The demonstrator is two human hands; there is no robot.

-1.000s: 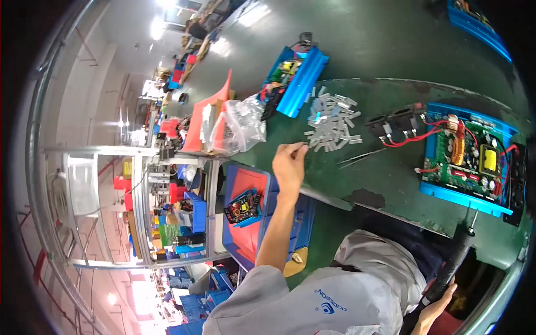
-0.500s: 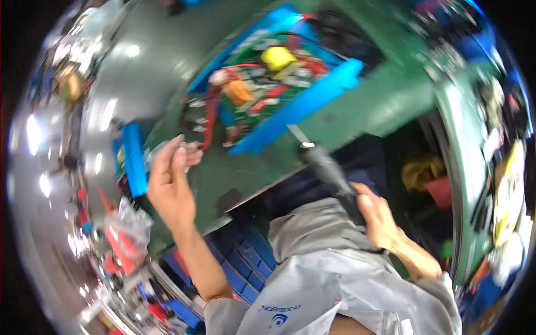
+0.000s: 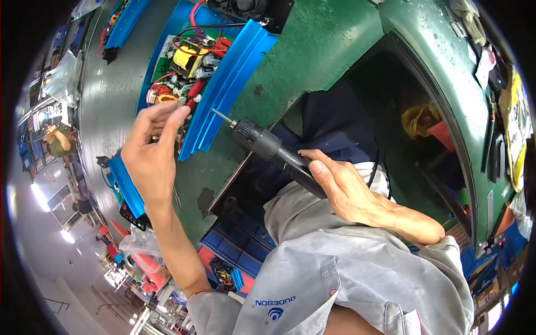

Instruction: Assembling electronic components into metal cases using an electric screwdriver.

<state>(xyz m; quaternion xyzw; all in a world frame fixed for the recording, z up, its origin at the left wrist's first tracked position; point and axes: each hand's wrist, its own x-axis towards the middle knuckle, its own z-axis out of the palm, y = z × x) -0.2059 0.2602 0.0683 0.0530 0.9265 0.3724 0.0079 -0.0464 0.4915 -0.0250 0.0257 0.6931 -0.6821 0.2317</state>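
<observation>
My right hand [image 3: 349, 190] is wrapped around a black electric screwdriver [image 3: 273, 151]. Its thin bit points up and left, ending just short of a blue metal side rail [image 3: 223, 92]. My left hand [image 3: 151, 145] hovers over the near end of an open circuit assembly, thumb and fingertips pinched together. Whatever is between those fingertips is too small to make out. Inside the assembly, between two blue rails, sits a green circuit board [image 3: 163, 66] with a yellow transformer [image 3: 187, 60], an orange-brown coil [image 3: 163, 96] and red wires. My left hand hides the board's near end.
The assembly lies on a green work table [image 3: 312, 56]. Black fans [image 3: 245, 8] are at its far end. Another blue-sided unit [image 3: 126, 187] stands left of my forearm, and one more [image 3: 125, 25] lies far left. Below the table edge are blue bins [image 3: 240, 248].
My left hand has moved from beside the assembly to over its near end. The screwdriver has swung leftward, its bit nearer the blue rail. The whole view has shifted.
</observation>
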